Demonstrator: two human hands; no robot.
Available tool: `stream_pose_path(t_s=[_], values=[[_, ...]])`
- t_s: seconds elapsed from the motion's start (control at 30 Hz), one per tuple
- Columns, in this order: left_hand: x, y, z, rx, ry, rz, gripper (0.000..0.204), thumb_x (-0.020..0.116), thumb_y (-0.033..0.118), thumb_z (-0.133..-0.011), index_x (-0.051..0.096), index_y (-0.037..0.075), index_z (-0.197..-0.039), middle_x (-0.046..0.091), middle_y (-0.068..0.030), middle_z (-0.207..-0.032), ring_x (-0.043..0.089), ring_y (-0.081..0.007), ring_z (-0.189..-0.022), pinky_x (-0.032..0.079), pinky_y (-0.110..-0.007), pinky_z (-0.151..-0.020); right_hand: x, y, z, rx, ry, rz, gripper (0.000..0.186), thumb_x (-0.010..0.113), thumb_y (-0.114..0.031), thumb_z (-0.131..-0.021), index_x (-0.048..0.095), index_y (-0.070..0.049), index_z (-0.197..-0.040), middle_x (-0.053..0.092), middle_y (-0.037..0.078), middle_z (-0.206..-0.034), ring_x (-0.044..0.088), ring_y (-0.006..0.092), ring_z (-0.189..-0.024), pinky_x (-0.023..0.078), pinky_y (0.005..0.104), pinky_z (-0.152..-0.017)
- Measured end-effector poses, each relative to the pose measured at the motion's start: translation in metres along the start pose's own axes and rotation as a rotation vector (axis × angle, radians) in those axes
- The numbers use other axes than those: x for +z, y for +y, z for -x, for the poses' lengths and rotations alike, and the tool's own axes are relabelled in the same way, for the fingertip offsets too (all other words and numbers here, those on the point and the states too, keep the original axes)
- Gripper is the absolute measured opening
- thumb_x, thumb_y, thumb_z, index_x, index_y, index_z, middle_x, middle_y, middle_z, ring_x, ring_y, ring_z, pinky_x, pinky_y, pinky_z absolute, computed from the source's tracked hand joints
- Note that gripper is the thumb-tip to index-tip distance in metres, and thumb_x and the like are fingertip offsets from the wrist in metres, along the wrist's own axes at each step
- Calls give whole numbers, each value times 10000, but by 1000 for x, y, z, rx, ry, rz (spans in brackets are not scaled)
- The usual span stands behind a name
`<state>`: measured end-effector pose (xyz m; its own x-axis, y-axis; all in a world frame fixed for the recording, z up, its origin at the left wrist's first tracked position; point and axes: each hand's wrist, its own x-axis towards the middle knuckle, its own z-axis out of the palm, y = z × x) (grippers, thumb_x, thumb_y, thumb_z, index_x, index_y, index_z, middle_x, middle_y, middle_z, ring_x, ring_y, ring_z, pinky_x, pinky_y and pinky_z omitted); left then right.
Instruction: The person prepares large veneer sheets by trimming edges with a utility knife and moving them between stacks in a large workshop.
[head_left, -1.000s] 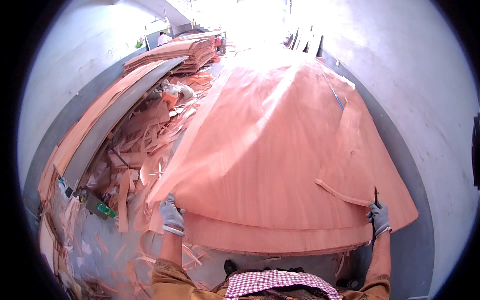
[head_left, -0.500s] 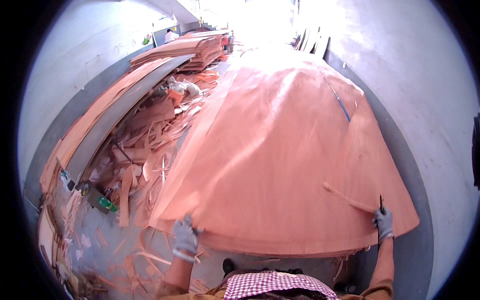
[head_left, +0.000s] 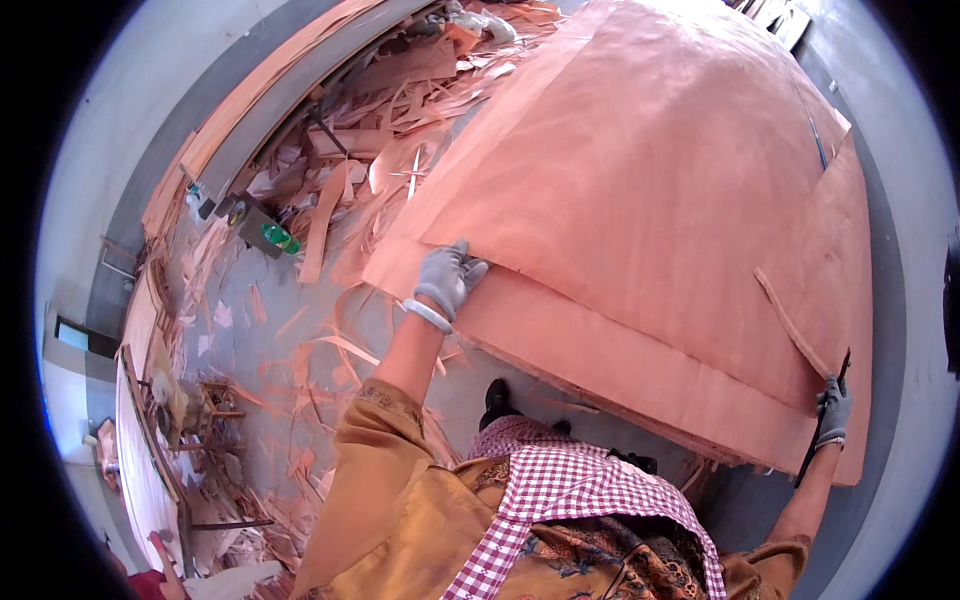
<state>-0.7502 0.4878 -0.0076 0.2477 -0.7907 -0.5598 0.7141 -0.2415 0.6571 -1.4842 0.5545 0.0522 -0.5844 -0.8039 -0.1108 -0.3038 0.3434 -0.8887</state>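
Observation:
A large, thin reddish wood veneer sheet lies over a wide stack of veneer, its near edge set back from the stack's front. My left hand, in a grey glove, grips that edge near the left corner, fingers bent over it. At the right, my gloved right hand is closed round a long, thin, dark knife-like tool, which sticks out above and below the fist. Beside this hand ends a narrow folded or torn veneer strip.
Veneer scraps litter the floor at left, near a green bottle. A blue stick lies on the stack's far right. A wall runs close along the right. At lower left, another person's hand shows beside a pale board.
The view has tilted down and swung left. The top sheet's near edge has shifted away from me, baring a strip of the stack's front. Both hands stay at that edge, the right still holding the tool.

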Motion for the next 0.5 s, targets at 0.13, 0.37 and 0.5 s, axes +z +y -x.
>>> stream_pose_path(t_s=[0.13,0.37,0.5], values=[[-8,2,-13,91,33,-97,64,507,97,-909,527,38,-898,565,-109,-750,577,-220,-594,573,-349,-549,1,5,1,-3,11,41,133,590,-248,-896,522,-134,-891,458,-29,-520,397,60,-370,300,215,-326],[34,37,-31,373,186,-64,106,505,34,-892,478,68,-795,496,-87,-708,568,-224,-601,592,-379,-574,12,15,-17,-38,63,-8,186,621,-273,-880,506,-134,-835,456,-23,-498,388,71,-347,284,222,-303],[8,32,-33,929,54,-1933,359,616,397,-811,531,79,-669,597,-138,-651,568,-296,-584,479,-404,-543,-20,23,2,-60,40,-4,189,622,-262,-867,503,-125,-813,438,-38,-531,389,73,-397,295,228,-354]])
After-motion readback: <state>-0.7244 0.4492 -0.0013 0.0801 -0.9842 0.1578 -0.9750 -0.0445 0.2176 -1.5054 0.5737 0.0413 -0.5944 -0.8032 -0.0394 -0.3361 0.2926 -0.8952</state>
